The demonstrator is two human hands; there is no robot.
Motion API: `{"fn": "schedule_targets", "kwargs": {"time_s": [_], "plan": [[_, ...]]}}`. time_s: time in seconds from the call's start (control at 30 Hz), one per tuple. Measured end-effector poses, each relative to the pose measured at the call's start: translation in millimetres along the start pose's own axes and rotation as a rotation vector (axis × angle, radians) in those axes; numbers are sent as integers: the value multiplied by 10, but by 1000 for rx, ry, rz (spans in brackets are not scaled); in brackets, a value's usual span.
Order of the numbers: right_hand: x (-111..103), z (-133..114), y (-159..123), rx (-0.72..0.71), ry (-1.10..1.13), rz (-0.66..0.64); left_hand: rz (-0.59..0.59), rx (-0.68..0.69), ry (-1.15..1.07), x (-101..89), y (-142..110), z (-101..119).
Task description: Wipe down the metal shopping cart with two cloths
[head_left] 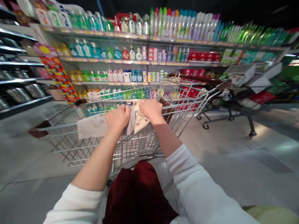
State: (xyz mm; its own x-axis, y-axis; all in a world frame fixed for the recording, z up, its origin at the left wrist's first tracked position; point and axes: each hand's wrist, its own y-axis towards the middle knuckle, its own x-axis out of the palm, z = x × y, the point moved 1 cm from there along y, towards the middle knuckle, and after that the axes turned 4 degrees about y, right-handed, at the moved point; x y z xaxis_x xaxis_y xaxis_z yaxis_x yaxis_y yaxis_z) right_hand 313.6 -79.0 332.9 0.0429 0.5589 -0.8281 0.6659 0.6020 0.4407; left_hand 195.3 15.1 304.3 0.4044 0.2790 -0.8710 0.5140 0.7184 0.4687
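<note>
Left hand [118,119]: fingers were closed on a grey cloth [95,126] — soft, light, limp, best held where bunched.
Right hand [151,111]: fingers gripped a dotted beige cloth [141,119].
Below: a wire shopping cart [70,149].

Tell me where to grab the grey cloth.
Take the grey cloth by its free end, coming from above on the left. That end lies flat and wide across the wire basket, clear of the left hand, which bunches the other end beside the dotted cloth. Its flat edge looks easiest to pinch.
</note>
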Motion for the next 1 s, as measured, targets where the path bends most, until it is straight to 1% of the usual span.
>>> {"fn": "schedule_targets", "kwargs": {"time_s": [0.13, 0.2, 0.3, 0.43, 0.5, 0.57, 0.6, 0.67, 0.73, 0.8, 0.87, 0.9, 0.93, 0.97, 1.0], "plan": [[-6, -4, -133, -80, 23, 35, 51, 25, 30, -11, -75, -54], [-11, 4, -233, -145, 32, 54, 76, 21, 44, -6, -104, -104], [-2, 22, -403, -272, 40, 118, 96, -5, 72, -9, -145, -181], [41, 42, -549, -418, 56, 157, 53, 7, 85, -91, -178, -227], [50, 37, -570, -453, 71, 158, -5, 17, 62, -150, -188, -177], [48, 33, -596, -477, 102, 164, -43, -3, -2, -183, -204, -79], [52, 42, -629, -488, 124, 173, -39, -17, -39, -184, -217, -24], [103, 105, -764, -485, 169, 200, 20, -14, -82, -155, -254, 69], [249, 257, -1005, -438, 218, 234, 100, 16, -66, -100, -290, 113], [488, 509, -1323, -379, 293, 272, 155, 35, -26, -39, -308, 113], [727, 853, -1647, -309, 436, 419, 199, 16, -4, 10, -304, 95], [812, 1046, -1781, -284, 519, 471, 218, 10, -4, 30, -298, 89], [850, 1249, -1882, -224, 605, 536, 235, 5, -14, 46, -291, 87], [831, 1452, -1945, -128, 670, 614, 247, 1, -33, 59, -285, 88], [750, 1648, -1963, -6, 707, 703, 256, 0, -61, 70, -281, 91]]}}
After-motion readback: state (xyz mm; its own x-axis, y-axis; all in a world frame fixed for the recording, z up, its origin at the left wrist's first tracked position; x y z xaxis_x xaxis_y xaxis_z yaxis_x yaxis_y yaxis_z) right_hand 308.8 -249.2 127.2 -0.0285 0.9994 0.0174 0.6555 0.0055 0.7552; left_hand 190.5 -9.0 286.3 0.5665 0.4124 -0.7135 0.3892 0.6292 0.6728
